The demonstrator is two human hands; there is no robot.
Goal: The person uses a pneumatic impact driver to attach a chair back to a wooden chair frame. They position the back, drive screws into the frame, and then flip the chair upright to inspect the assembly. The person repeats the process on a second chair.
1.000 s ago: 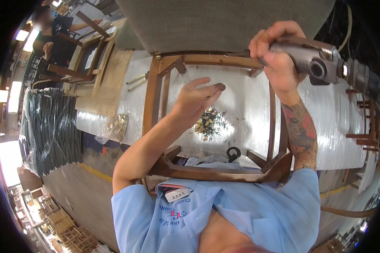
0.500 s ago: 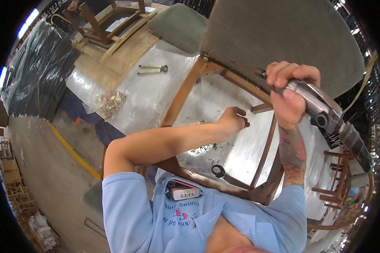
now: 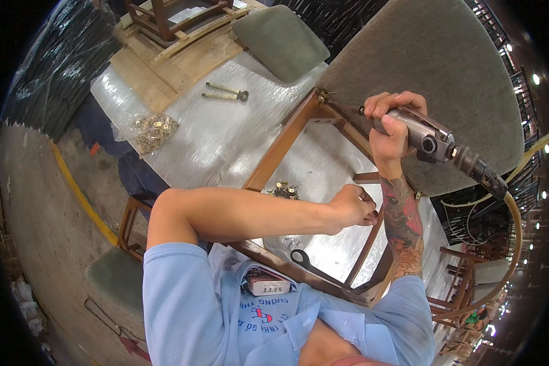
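My right hand [image 3: 391,125] is wrapped round a metal air screwdriver [image 3: 422,129], whose thin bit points left, towards a corner bracket [image 3: 325,96]. That bracket sits where the brown wooden chair frame [image 3: 273,160] meets a large grey upholstered panel [image 3: 421,67]. My left hand [image 3: 352,206] is over the frame's opening, near its right side, with the fingers curled and pressed together. Whatever they pinch is too small to make out. Below my left forearm's line, a black ring-ended tool [image 3: 301,258] lies by the near rail. Loose screws and brackets [image 3: 285,190] are heaped inside the frame.
Pincers [image 3: 226,93] and a clear bag of small metal fittings [image 3: 155,131] lie on the plastic-covered table [image 3: 195,143]. A grey pad [image 3: 280,43] and another wooden frame [image 3: 165,18] are at the back. An air hose [image 3: 518,232] curves down at right.
The view has shifted. My right hand has brought the screwdriver's tip left, nearer the corner bracket. My left hand has moved slightly right and towards me, its fingers still curled.
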